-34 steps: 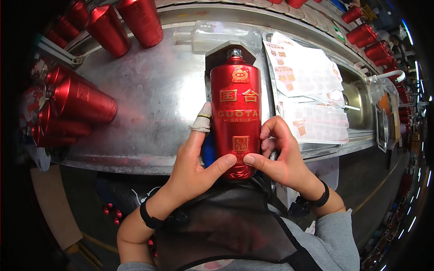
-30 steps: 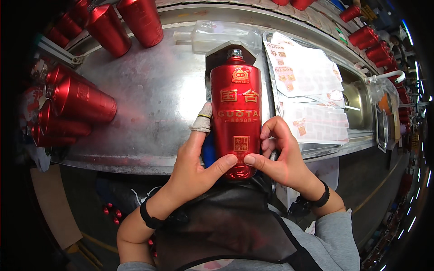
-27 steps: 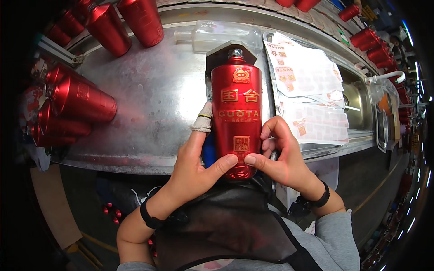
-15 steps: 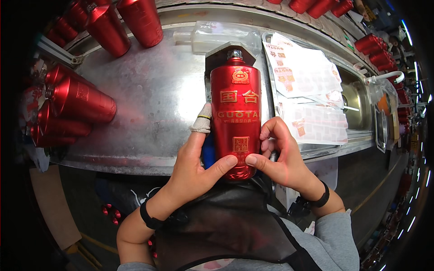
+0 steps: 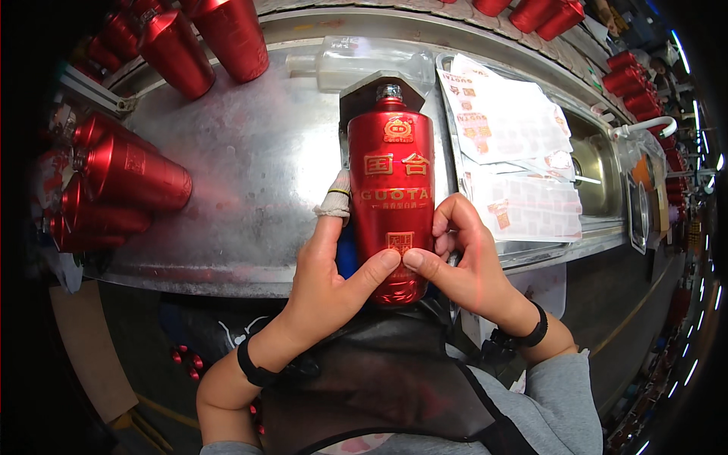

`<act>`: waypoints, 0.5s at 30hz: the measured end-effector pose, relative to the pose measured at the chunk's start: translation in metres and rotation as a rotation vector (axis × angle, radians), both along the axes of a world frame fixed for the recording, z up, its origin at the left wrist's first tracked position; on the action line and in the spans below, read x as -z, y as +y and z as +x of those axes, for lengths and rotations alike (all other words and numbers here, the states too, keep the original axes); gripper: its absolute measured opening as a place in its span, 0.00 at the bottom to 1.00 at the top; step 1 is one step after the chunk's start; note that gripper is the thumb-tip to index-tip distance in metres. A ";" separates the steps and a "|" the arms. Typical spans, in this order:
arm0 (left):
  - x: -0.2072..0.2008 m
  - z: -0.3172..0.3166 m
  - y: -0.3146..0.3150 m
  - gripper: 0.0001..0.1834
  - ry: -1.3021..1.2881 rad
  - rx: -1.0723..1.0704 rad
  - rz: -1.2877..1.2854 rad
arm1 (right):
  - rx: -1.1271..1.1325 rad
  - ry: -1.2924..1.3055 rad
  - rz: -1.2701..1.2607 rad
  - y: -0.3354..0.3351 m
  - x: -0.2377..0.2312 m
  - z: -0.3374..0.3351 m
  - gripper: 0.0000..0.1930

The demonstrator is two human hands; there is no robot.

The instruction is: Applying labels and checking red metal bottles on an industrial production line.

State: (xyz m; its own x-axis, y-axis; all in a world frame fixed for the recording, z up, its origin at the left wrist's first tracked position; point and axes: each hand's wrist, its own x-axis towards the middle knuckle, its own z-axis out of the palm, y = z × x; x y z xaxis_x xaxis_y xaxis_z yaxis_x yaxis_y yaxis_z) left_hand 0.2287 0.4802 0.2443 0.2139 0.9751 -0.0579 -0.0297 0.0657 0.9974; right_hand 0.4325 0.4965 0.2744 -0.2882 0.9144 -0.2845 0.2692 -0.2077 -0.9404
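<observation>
A glossy red bottle (image 5: 391,167) with gold lettering lies on its back in front of me, its bare glass neck pointing away. Behind its neck a dark angular holder (image 5: 353,97) shows. My left hand (image 5: 327,258) grips the bottle's left side, its index finger in a white cloth finger cover (image 5: 334,199) along the edge. The left thumb presses the lower front, by the gold square emblem (image 5: 399,240). From the other side my right hand (image 5: 469,254) holds the bottle, thumb tip near the left one, fingers curled against the right edge and partly hidden.
More red bottles (image 5: 136,167) stand or lean at the left and far left of the metal table (image 5: 250,174). A clear glass bottle (image 5: 364,61) lies at the back. Printed transfer sheets (image 5: 516,152) are piled on the right, beside a sink (image 5: 595,171) with a white tap (image 5: 648,127).
Both thumbs have slid slightly up the bottle, now over the lower part of the square emblem. The bottle appears a little further left in view; both hands keep their hold.
</observation>
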 end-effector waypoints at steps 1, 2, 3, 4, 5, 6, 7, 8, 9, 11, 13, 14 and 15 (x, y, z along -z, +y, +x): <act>0.000 0.000 0.000 0.48 0.000 -0.001 -0.001 | -0.001 0.000 -0.001 0.000 0.000 -0.001 0.22; -0.001 0.000 -0.001 0.48 0.007 0.000 -0.009 | 0.001 0.008 0.005 0.000 -0.001 -0.001 0.21; -0.001 0.000 -0.001 0.48 0.014 0.001 -0.015 | 0.003 0.014 0.012 0.000 -0.001 -0.002 0.21; 0.000 0.000 -0.001 0.48 0.014 0.000 -0.015 | 0.003 0.014 0.012 0.000 0.000 -0.002 0.21; 0.000 0.001 -0.001 0.48 0.016 -0.005 -0.007 | -0.006 0.004 0.020 0.000 0.000 -0.001 0.21; 0.001 0.001 -0.001 0.48 0.019 -0.010 0.001 | -0.015 -0.007 0.028 0.000 0.000 -0.001 0.21; 0.001 0.001 -0.001 0.48 0.018 -0.010 0.002 | -0.015 -0.007 0.028 0.000 0.001 0.000 0.21; 0.002 0.001 -0.001 0.48 0.026 -0.013 0.013 | -0.012 0.002 0.035 0.000 0.002 0.000 0.21; 0.002 0.001 -0.001 0.48 0.034 -0.016 0.024 | -0.010 0.012 0.042 0.000 0.003 0.000 0.20; 0.002 0.000 -0.001 0.47 0.016 -0.017 0.032 | 0.002 0.031 0.050 0.002 0.002 -0.001 0.20; 0.002 0.001 0.001 0.46 -0.002 -0.016 0.037 | 0.016 0.050 0.055 0.004 0.002 -0.002 0.19; 0.000 0.002 0.003 0.44 -0.021 -0.050 0.039 | 0.029 0.005 0.087 0.006 0.003 -0.004 0.20; -0.001 0.003 0.005 0.42 -0.040 -0.085 0.041 | 0.041 -0.040 0.120 0.007 0.004 -0.005 0.20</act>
State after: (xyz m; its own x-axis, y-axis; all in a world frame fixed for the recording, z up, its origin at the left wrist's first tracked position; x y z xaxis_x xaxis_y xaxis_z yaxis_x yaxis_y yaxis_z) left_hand 0.2320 0.4851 0.2449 0.1320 0.9912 -0.0101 -0.0736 0.0200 0.9971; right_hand 0.4278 0.5035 0.2704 -0.2402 0.9533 -0.1829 0.3003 -0.1062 -0.9479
